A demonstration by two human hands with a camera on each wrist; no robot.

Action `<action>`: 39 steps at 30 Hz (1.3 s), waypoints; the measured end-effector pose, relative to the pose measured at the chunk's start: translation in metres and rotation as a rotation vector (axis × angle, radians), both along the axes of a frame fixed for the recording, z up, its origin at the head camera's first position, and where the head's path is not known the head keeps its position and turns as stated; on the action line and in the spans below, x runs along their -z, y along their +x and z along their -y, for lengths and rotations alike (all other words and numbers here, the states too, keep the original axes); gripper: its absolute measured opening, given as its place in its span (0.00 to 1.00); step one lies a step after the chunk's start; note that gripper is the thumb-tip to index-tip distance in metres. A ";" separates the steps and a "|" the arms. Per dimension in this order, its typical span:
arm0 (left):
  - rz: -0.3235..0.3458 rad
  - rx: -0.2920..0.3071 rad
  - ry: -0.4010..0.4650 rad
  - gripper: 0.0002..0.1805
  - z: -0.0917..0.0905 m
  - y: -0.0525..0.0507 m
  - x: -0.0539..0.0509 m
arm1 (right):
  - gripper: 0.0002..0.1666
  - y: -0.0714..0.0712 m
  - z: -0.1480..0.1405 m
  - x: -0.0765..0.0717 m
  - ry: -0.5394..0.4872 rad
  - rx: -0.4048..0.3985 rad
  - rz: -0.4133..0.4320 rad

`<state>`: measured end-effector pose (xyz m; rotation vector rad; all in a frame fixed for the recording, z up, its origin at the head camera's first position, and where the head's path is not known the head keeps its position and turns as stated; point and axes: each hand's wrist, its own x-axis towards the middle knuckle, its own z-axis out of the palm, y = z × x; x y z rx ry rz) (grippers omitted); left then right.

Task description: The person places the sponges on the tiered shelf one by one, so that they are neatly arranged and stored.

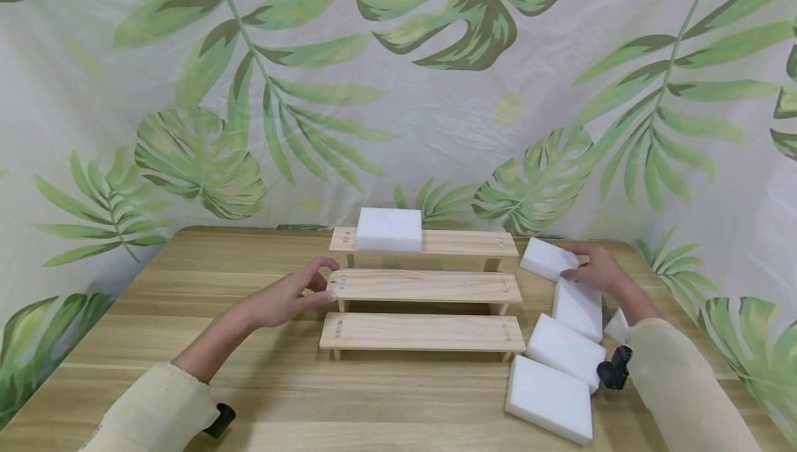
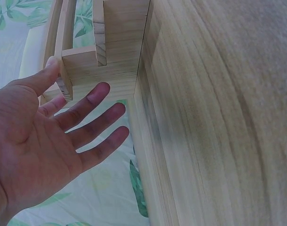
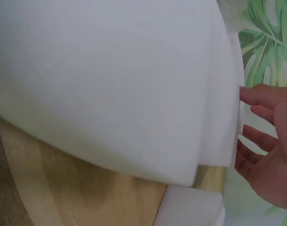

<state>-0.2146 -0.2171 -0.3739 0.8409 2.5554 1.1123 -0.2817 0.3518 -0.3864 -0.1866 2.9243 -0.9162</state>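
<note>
A three-tiered wooden display stand [image 1: 426, 287] is in the middle of the table. My left hand [image 1: 283, 297] holds the left end of its middle tier between thumb and index finger. In the left wrist view, the other fingers [image 2: 94, 125] spread loosely below that board's end. At the back right, my right hand [image 1: 599, 273] pinches a white foam block [image 1: 548, 258] by its right side. The right wrist view shows those fingertips [image 3: 243, 93] at a block's edge, partly hidden by nearer blocks. Another white foam block [image 1: 389, 229] lies on the top tier, left of centre.
Several white foam blocks [image 1: 551, 400] lie in an overlapping row along the stand's right side, with a small white piece [image 1: 616, 327] by the right sleeve. The wooden table [image 1: 249, 407] meets a leaf-patterned curtain [image 1: 436, 140] at the back.
</note>
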 end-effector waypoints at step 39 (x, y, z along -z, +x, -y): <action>0.010 -0.001 -0.003 0.28 0.001 0.000 0.000 | 0.37 0.026 0.002 -0.033 -0.014 0.084 -0.258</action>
